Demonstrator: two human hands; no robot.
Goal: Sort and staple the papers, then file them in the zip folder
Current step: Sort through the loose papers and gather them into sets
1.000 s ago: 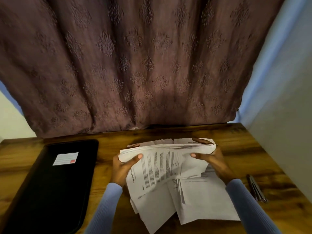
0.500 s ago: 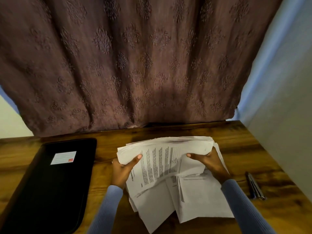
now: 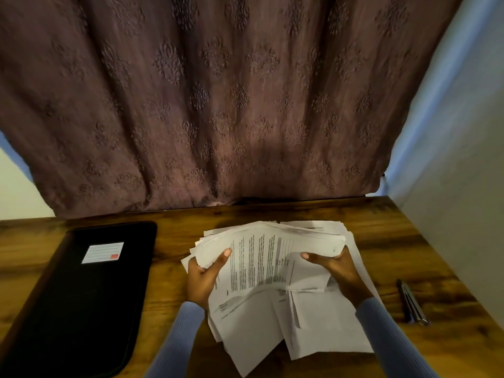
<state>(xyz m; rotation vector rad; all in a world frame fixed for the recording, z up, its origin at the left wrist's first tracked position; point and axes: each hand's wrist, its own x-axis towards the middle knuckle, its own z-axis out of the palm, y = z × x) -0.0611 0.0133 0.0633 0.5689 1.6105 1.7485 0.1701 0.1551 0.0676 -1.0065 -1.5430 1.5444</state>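
Both hands' fingers clasp papers (image 3: 267,257) | wooden table (image 3: 381,236) | brown curtain (image 3: 218,105) behind | zip folder (image 3: 81,296) left

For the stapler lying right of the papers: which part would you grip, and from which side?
Grip the stapler across its long sides near the middle, coming from above with the right hand. It lies flat on the table, narrow and slender, its length running away from the person, clear of the papers, so both flanks look open.
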